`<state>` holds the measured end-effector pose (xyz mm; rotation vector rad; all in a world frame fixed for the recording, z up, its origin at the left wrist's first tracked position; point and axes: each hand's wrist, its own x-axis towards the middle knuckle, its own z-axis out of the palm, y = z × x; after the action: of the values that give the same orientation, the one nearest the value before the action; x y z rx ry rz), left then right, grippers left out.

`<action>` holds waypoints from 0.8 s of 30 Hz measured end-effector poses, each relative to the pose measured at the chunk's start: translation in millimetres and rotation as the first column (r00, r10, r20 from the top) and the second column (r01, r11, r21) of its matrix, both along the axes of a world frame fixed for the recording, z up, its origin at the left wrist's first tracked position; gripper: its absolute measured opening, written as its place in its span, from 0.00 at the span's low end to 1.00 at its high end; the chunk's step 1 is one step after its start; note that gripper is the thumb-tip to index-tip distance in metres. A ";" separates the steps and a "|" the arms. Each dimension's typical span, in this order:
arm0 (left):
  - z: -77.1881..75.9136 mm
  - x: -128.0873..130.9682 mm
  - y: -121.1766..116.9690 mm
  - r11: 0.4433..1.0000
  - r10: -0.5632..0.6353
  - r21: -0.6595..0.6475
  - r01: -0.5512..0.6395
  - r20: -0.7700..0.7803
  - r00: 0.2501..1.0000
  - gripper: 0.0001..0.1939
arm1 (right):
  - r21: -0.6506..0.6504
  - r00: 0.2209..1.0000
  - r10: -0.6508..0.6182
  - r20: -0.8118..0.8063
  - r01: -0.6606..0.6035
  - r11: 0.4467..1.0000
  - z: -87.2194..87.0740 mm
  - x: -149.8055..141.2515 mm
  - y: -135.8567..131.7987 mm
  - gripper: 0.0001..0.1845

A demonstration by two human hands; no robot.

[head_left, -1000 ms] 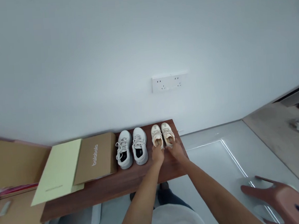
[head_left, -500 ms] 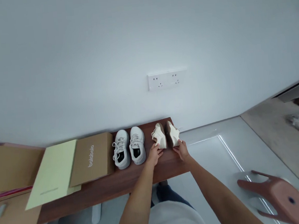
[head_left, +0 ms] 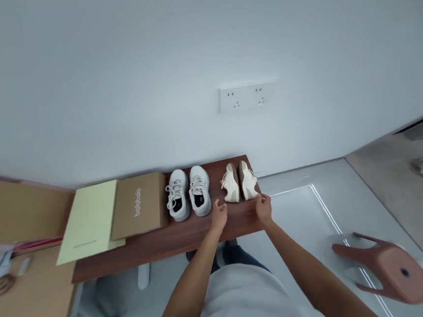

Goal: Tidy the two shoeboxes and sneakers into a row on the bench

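Observation:
Two small cream sneakers with brown soles, the left one and the right one, lie tipped on their sides with soles facing each other near the right end of a dark wooden bench. My left hand is just below and left of the left sneaker, empty, fingers slightly bent and apart. At the bench's right edge, my right hand is by the heel of the right sneaker, fingers bent with nothing held. Farther left stand two larger white sneakers, one beside the other, upright.
Left of the white sneakers lie a brown "balabala" shoebox and a pale green sheet. Large cardboard boxes are at far left. A pink stool stands on the floor at right. The wall holds a socket plate.
Both hands have let go of the small cream sneakers and drawn back from them. The sneakers are closer together. The view has shifted somewhat.

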<state>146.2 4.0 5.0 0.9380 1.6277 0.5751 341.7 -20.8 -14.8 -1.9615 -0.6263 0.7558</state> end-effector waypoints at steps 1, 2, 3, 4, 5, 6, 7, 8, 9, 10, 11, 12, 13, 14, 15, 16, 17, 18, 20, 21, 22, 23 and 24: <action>3.6 -17.2 -10.2 0.993 -0.007 0.119 0.015 -0.060 0.998 0.25 | 0.018 0.996 0.007 0.085 -0.009 1.000 2.6 -10.6 -6.8 0.26; 7.1 -36.3 -19.4 0.970 0.029 0.241 0.012 -0.164 0.986 0.24 | 0.041 0.989 0.060 0.136 -0.066 0.997 5.2 -25.7 -12.3 0.25; 10.5 -55.9 -26.3 0.935 0.108 0.356 0.004 -0.293 0.950 0.24 | 0.074 0.974 0.161 0.157 -0.174 0.982 7.7 -44.8 -15.7 0.23; 13.6 -74.7 -30.0 0.904 0.188 0.428 0.006 -0.410 0.892 0.24 | 0.105 0.941 0.293 0.171 -0.313 0.944 10.0 -67.2 -16.6 0.21; 16.4 -91.7 -30.2 0.890 0.249 0.455 0.010 -0.504 0.827 0.25 | 0.119 0.882 0.429 0.194 -0.455 0.882 12.2 -91.7 -14.6 0.19; 18.8 -106.2 -26.8 0.895 0.275 0.446 0.014 -0.575 0.770 0.25 | 0.107 0.814 0.536 0.223 -0.567 0.817 14.4 -116.6 -9.8 0.18; 20.7 -117.7 -20.3 0.912 0.264 0.410 0.018 -0.620 0.739 0.25 | 0.066 0.770 0.588 0.248 -0.619 0.783 16.3 -140.4 -2.7 0.19; 22.1 -126.5 -11.9 0.934 0.221 0.356 0.028 -0.639 0.737 0.23 | 0.011 0.749 0.611 0.256 -0.635 0.773 18.0 -161.4 6.1 0.22; 23.0 -132.8 -2.5 0.953 0.172 0.300 0.036 -0.636 0.753 0.21 | -0.041 0.728 0.641 0.245 -0.653 0.757 19.4 -178.4 15.6 0.23; 23.6 -137.5 6.5 0.965 0.130 0.259 0.045 -0.619 0.774 0.18 | -0.081 0.719 0.657 0.224 -0.659 0.748 20.2 -190.5 24.7 0.22; 23.9 -141.1 14.2 0.971 0.102 0.235 0.051 -0.595 0.797 0.15 | -0.104 0.723 0.660 0.204 -0.654 0.749 20.5 -197.3 32.4 0.20; 24.0 -144.2 19.9 0.971 0.098 0.234 0.047 -0.570 0.816 0.12 | -0.106 0.735 0.652 0.187 -0.644 0.757 20.3 -199.2 37.9 0.17; 23.8 -147.3 23.4 0.968 0.108 0.248 0.036 -0.542 0.833 0.10 | -0.086 0.757 0.630 0.176 -0.625 0.776 19.4 -196.7 40.6 0.14; 23.5 -150.6 24.5 0.965 0.120 0.262 0.019 -0.503 0.856 0.08 | -0.051 0.784 0.598 0.165 -0.599 0.799 17.9 -190.7 40.2 0.13; 22.7 -153.8 23.6 0.963 0.135 0.270 -0.012 -0.440 0.888 0.08 | -0.006 0.814 0.562 0.145 -0.567 0.823 16.0 -182.5 36.8 0.13; 21.5 -156.9 21.1 0.962 0.157 0.265 -0.064 -0.347 0.924 0.09 | 0.038 0.842 0.529 0.104 -0.535 0.844 13.8 -173.3 30.9 0.14; 19.6 -159.4 17.3 0.962 0.193 0.236 -0.139 -0.223 0.956 0.10 | 0.064 0.866 0.499 0.030 -0.500 0.863 11.3 -164.2 22.9 0.16; 17.2 -161.1 12.9 0.958 0.243 0.178 -0.226 -0.079 0.967 0.11 | 0.077 0.879 0.469 -0.088 -0.463 0.883 8.9 -156.2 13.8 0.17; 10.5 -161.5 3.6 0.921 0.383 -0.007 -0.389 0.184 0.905 0.14 | 0.074 0.850 0.368 -0.378 -0.368 0.927 4.6 -145.9 -4.8 0.20; 6.7 -160.4 -0.7 0.890 0.454 -0.108 -0.442 0.268 0.850 0.14 | 0.062 0.806 0.304 -0.508 -0.318 0.946 3.0 -143.8 -12.8 0.21; 2.9 -158.8 -4.5 0.859 0.512 -0.202 -0.470 0.315 0.799 0.14 | 0.045 0.757 0.241 -0.607 -0.270 0.962 2.0 -143.4 -19.0 0.21; -0.8 -157.0 -7.6 0.831 0.554 -0.280 -0.481 0.336 0.762 0.13 | 0.026 0.717 0.188 -0.671 -0.231 0.973 1.5 -144.2 -23.2 0.21; -4.1 -155.2 -10.1 0.805 0.587 -0.340 -0.486 0.338 0.736 0.13 | 0.007 0.695 0.152 -0.703 -0.207 0.978 1.5 -145.3 -25.1 0.21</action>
<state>-9.0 -6.1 0.9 0.1137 1.5034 0.8982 196.4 -45.9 -13.3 -1.4970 -0.3141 1.5691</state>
